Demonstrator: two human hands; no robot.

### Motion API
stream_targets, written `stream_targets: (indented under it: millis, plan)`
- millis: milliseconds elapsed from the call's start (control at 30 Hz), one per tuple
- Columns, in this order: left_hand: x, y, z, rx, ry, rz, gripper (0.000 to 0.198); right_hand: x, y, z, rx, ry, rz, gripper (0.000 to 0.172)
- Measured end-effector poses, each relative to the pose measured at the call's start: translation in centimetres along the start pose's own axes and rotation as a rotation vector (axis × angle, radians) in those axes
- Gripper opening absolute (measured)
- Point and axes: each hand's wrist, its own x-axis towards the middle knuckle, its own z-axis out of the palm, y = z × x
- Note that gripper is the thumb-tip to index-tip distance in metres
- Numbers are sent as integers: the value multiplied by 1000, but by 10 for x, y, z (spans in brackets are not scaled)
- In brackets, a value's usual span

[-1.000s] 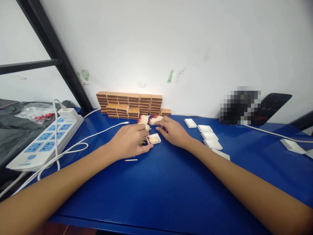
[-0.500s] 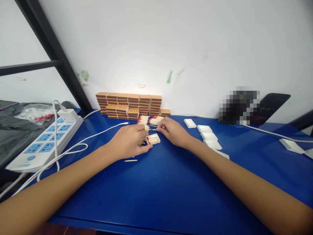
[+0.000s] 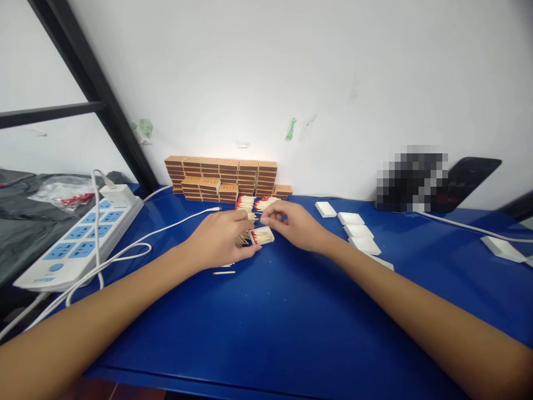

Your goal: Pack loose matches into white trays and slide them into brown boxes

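My left hand [image 3: 222,236] is closed around the near-left side of a small white matchbox tray [image 3: 268,230], thumb in front and fingers behind. Red-tipped matches [image 3: 261,239] lie in the tray, heads to the left. Just behind the tray's far edge, my right hand [image 3: 287,220] is curled with thumb and fingertips pinched together. Whatever sits in that pinch is too small to make out. Loose matches are heaped behind the tray in two piles, a left pile [image 3: 246,204] and a right pile [image 3: 265,203], and the left one runs partly under my left hand.
Stacked matchboxes [image 3: 227,172] stand against the wall. To the right lie several white trays [image 3: 350,219]. A single match [image 3: 224,273] rests on the blue table [image 3: 266,333]. A power strip [image 3: 79,244] with white cables is at left, a dark phone [image 3: 474,180] at right.
My right hand has shifted slightly left, closer over the tray's far edge. The match seen at its fingertips before is no longer visible. My left hand keeps its hold on the tray.
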Motion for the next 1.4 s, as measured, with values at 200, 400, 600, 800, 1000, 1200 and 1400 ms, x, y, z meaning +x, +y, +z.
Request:
stream_targets:
  millis: [200, 400, 600, 800, 1000, 1200, 1400]
  plan:
    - [0, 2, -1, -17, -9, -6, 34, 13, 27, 8, -215, 173, 62, 5]
    - [0, -1, -1, -11, -13, -2, 35, 15, 27, 14, -298, 150, 118, 11]
    - [-1, -1, 1, -12, -12, -4, 36, 14, 27, 12, -323, 148, 118, 6]
    - [-1, -3, 2, -4, -7, -14, 37, 15, 27, 13, -328, 127, 126, 8]
    - [0, -3, 0, 21, -9, -19, 35, 12, 24, 1, -311, 66, 135, 8]
    - [1, -5, 1, 21, 2, -42, 35, 1, 0, -21, -220, -121, 19, 15]
    - [0, -5, 2, 9, 15, -3, 33, 0, -12, -11, -185, -144, -59, 9]
